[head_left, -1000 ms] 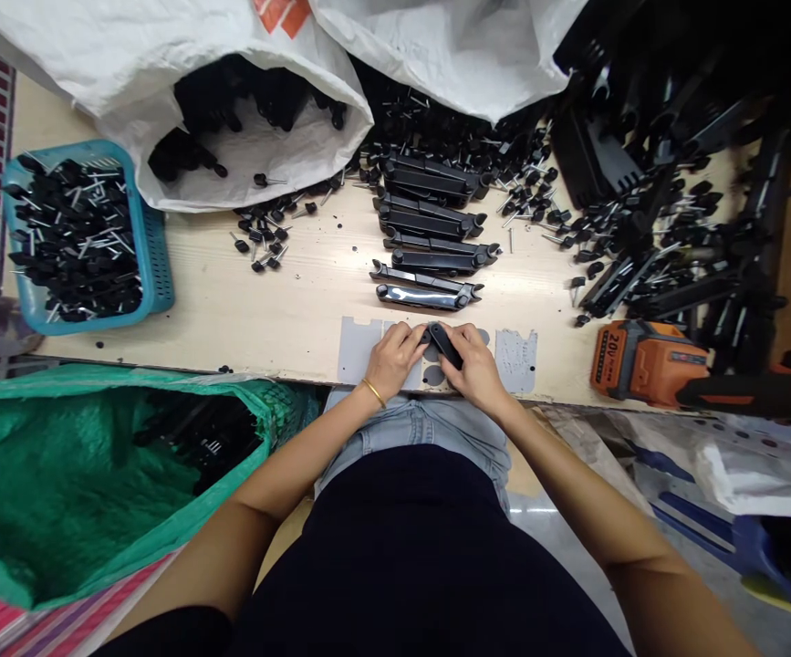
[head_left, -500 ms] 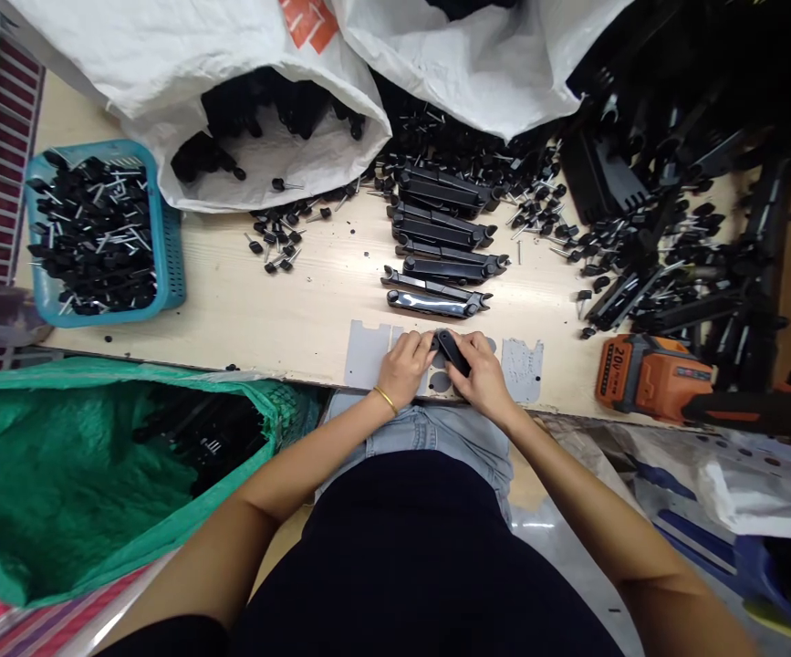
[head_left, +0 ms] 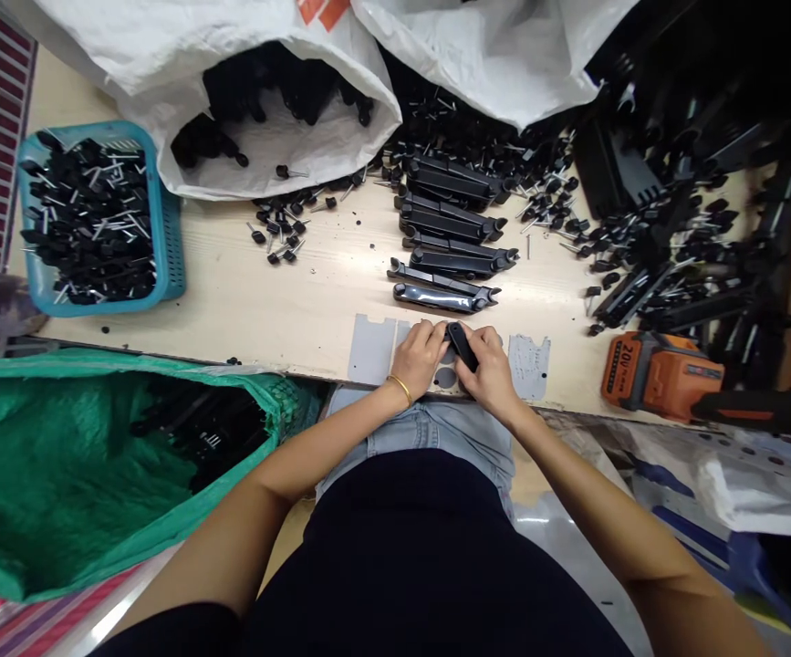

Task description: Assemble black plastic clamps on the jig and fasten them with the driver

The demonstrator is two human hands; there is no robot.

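Note:
Both my hands meet at the near edge of the wooden table (head_left: 286,292), over a grey sheet (head_left: 371,350) with round holes. My left hand (head_left: 423,358), with a gold bangle on the wrist, and my right hand (head_left: 490,370) are closed together on one small black plastic part (head_left: 462,345). Just beyond my fingers lies a row of long black plastic arms (head_left: 446,263), stacked side by side across the table's middle.
A blue basket (head_left: 166,246) of black knobs with metal pins stands far left. White sacks (head_left: 286,146) with black parts lie at the back. Loose knobs (head_left: 278,233) and black parts (head_left: 669,255) crowd the right. An orange drill (head_left: 661,374) lies right; a green sack (head_left: 59,465) hangs near left.
My hands stay closed on the black part at the same spot on the grey sheet. The view has shifted slightly, so everything sits a little further right.

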